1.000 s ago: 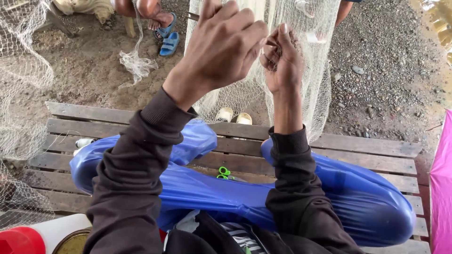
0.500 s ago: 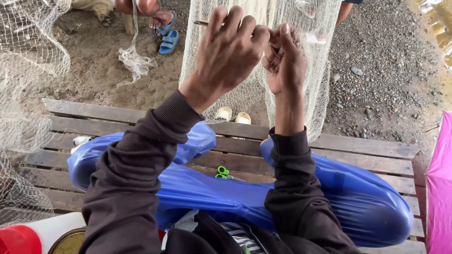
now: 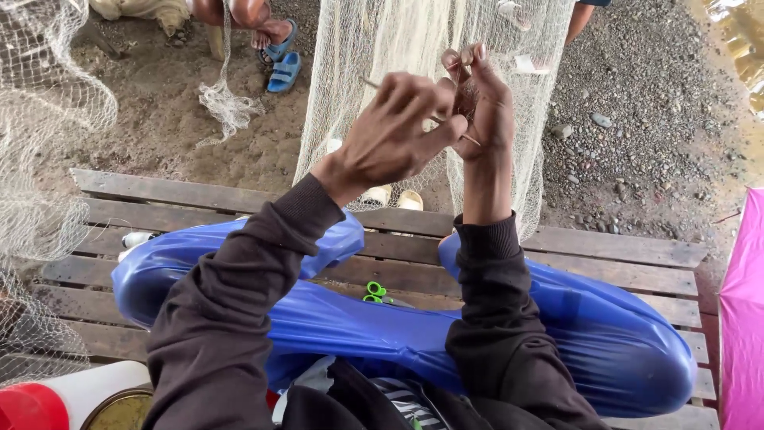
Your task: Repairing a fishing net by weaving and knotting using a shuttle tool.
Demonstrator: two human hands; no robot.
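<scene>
A pale fishing net (image 3: 382,40) hangs in front of me. My left hand (image 3: 398,131) is raised before it, fingers closed on a thin netting needle (image 3: 374,84) that slants from upper left toward my right hand. My right hand (image 3: 481,99) is just to the right, its fingers pinching the net's mesh where the needle tip reaches. Both arms wear dark sleeves. My crossed legs in shiny blue trousers (image 3: 342,318) rest on a wooden slat platform (image 3: 621,247). Small green-handled scissors (image 3: 376,292) lie on the slats between my legs.
More net (image 3: 40,151) drapes at the left. Another person's foot in a blue sandal (image 3: 274,44) and a second blue sandal (image 3: 284,72) are on the dirt beyond. A red-and-white container (image 3: 48,398) sits lower left, pink cloth (image 3: 744,318) at right, gravel ground at upper right.
My left hand has dropped lower and closed in toward the right hand, bringing the needle to the mesh. The right hand has kept its pinch on the net.
</scene>
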